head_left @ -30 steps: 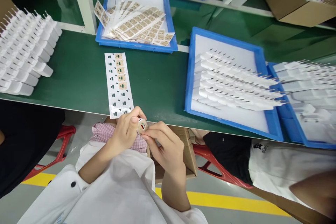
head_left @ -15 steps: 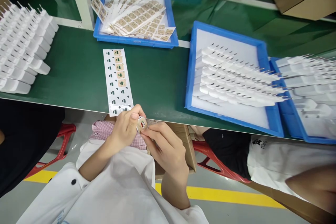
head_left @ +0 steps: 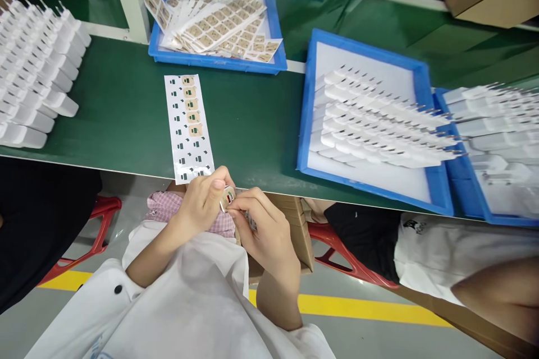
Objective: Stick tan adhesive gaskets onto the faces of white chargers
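Just below the table's front edge, my left hand [head_left: 201, 202] is closed around a small white plastic part, most of it hidden by the fingers. A beige sticker [head_left: 227, 197] with a dark and red cut-out shows on the part's end face, turned up between my hands. My right hand [head_left: 265, 227] has thumb and forefinger pinched at the sticker's lower right edge. Whether they grip the sticker or press it, I cannot tell. Ahead lies a white sticker sheet [head_left: 179, 140], with several beige stickers left in its right column and bare cut-out backing elsewhere.
A blue tray [head_left: 219, 63] at the back holds more sticker sheets. To the right, another blue tray [head_left: 370, 190] carries rows of white parts with metal pins, beside a similar tray [head_left: 505, 220]. White parts [head_left: 42, 78] stand stacked at left. People sit on both sides.
My right hand has shifted slightly up and its fingers have curled more at the sticker. The held part has turned a little, showing its face more narrowly.
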{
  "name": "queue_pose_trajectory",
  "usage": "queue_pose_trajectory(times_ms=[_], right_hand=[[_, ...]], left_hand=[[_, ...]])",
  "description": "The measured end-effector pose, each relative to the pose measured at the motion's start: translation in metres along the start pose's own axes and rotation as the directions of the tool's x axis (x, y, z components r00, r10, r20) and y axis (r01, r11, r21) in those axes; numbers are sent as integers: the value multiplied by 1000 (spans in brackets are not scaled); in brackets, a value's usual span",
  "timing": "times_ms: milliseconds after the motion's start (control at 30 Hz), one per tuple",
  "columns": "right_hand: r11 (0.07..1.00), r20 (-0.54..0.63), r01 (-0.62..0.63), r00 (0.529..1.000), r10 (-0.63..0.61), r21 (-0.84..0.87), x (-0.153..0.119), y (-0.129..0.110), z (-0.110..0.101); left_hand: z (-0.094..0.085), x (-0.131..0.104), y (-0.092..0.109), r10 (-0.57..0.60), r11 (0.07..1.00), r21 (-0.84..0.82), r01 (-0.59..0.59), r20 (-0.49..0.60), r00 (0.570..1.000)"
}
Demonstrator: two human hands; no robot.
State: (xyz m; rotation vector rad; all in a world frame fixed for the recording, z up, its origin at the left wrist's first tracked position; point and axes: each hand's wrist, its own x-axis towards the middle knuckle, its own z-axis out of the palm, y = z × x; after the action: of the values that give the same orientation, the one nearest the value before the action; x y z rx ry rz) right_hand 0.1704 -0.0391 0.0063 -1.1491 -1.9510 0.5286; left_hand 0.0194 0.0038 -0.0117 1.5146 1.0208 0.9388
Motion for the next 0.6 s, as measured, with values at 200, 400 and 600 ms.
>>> queue_pose_trajectory(times_ms=[200, 400, 600], right_hand=[[997, 27, -45, 999, 44, 63, 3, -1, -2], [997, -8, -23, 1000, 24, 77, 2, -2, -3], [993, -126, 116, 985, -115, 5, -5, 6, 10]], left_hand=[[-1, -1, 0, -26, 1000, 14, 25, 26, 999], [1, -2, -2, -20, 999, -35, 20, -1, 1000], [4, -3, 0, -62, 996, -70, 60, -28, 998]])
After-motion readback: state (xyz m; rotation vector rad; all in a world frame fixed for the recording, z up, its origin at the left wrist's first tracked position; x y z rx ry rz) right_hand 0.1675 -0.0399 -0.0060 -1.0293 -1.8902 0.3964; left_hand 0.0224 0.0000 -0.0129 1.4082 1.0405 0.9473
